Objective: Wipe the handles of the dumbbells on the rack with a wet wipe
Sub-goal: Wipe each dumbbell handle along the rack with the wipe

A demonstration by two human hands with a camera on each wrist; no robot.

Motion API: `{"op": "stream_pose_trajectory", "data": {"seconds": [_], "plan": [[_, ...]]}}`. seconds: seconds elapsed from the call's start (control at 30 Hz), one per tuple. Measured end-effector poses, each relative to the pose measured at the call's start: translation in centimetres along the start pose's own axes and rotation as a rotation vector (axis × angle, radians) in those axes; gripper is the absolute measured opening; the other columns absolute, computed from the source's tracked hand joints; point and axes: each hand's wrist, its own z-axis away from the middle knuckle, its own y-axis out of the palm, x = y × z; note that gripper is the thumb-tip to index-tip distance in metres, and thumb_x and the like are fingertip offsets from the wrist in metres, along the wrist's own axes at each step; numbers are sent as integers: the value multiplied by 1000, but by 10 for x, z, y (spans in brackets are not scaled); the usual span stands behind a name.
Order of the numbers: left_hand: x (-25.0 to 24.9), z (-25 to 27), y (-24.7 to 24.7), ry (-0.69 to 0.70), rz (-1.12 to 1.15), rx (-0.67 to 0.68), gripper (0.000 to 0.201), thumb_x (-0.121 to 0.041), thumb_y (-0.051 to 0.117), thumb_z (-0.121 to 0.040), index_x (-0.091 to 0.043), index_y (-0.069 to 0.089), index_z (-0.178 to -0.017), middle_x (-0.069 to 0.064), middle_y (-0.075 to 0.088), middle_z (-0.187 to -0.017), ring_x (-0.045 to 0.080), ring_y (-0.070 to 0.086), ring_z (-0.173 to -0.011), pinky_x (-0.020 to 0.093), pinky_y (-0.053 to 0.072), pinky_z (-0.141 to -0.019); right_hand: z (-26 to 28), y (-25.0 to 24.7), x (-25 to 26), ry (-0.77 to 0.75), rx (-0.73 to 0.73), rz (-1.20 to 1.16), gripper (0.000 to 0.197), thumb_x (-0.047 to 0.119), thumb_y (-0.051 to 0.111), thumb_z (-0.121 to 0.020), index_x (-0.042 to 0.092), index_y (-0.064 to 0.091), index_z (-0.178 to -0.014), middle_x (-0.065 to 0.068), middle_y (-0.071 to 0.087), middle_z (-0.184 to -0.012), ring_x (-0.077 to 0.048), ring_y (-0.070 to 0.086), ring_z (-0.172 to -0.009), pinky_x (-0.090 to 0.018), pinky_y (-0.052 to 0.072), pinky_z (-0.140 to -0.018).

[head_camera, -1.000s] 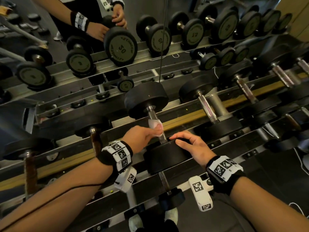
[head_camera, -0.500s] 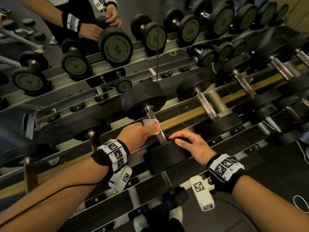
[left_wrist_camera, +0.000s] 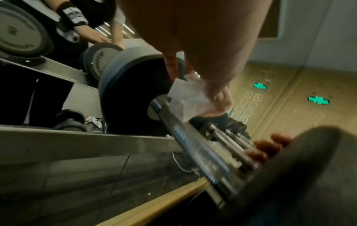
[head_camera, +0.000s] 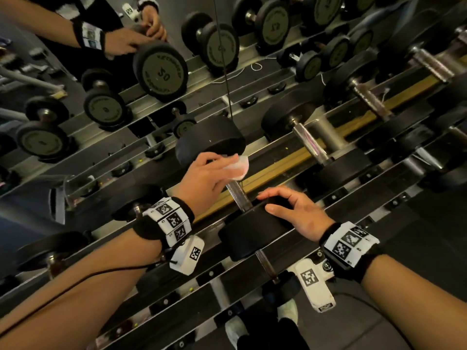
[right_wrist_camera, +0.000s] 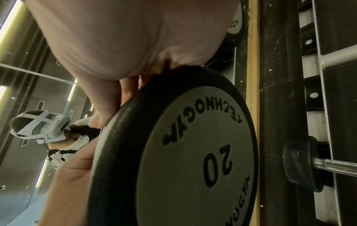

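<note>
A black dumbbell marked 20 lies on the rack's top tier, its steel handle running between a far weight and a near weight. My left hand pinches a white wet wipe against the far end of the handle, close to the far weight; the wipe hangs over the bar there. My right hand lies on top of the near weight, fingers curled over its rim.
More dumbbells sit to the right on the same tier, with others on tiers below. A mirror behind the rack reflects the dumbbells and my hands. A yellow strip runs along the rack under the handles.
My left hand has slid the wipe up the handle, from near its middle to the end by the far weight. The right hand stays on the near weight.
</note>
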Motion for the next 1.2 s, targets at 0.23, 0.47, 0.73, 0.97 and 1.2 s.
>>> {"op": "stream_pose_trajectory", "data": {"seconds": [0.23, 0.47, 0.73, 0.97, 1.2], "plan": [[4, -6, 4, 89, -336, 467, 51, -21, 44, -104, -34, 32, -152, -16, 20, -164, 12, 0, -154, 37, 0, -125, -2, 1, -8, -46, -32, 1, 29, 31, 66, -86, 25, 67, -114, 4, 66, -117, -9, 64, -105, -20, 54, -82], [-4, -8, 6, 166, -203, 484, 51, -17, 43, -106, -22, 30, -155, -5, 21, -165, 11, 8, -153, 7, -22, -108, -1, 0, -14, -75, -76, -13, 35, 36, 70, -79, 26, 68, -112, 5, 66, -117, -7, 63, -106, -17, 52, -82], [-13, -5, 14, 244, -23, 475, 37, -1, 53, -96, 2, 59, -133, 21, 52, -145, 35, 42, -139, 32, 15, -116, 1, -2, -22, -13, -116, -132, 44, 37, 74, -75, 29, 64, -117, -7, 63, -120, -23, 64, -109, -39, 59, -87], [5, -25, 3, 89, -65, 475, 42, -11, 47, -101, -14, 52, -143, 7, 42, -156, 21, 33, -146, 33, 22, -120, 1, -3, -25, 7, -108, -173, 44, 37, 74, -76, 31, 64, -118, -9, 62, -121, -24, 65, -108, -35, 59, -83], [-6, -8, 13, 200, 33, 532, 38, -18, 49, -102, -26, 55, -138, -6, 52, -148, 8, 32, -146, 26, 20, -120, 0, -4, -26, 1, -97, -166, 40, 39, 74, -77, 34, 64, -116, -5, 63, -119, -19, 66, -106, -33, 59, -82]]}}
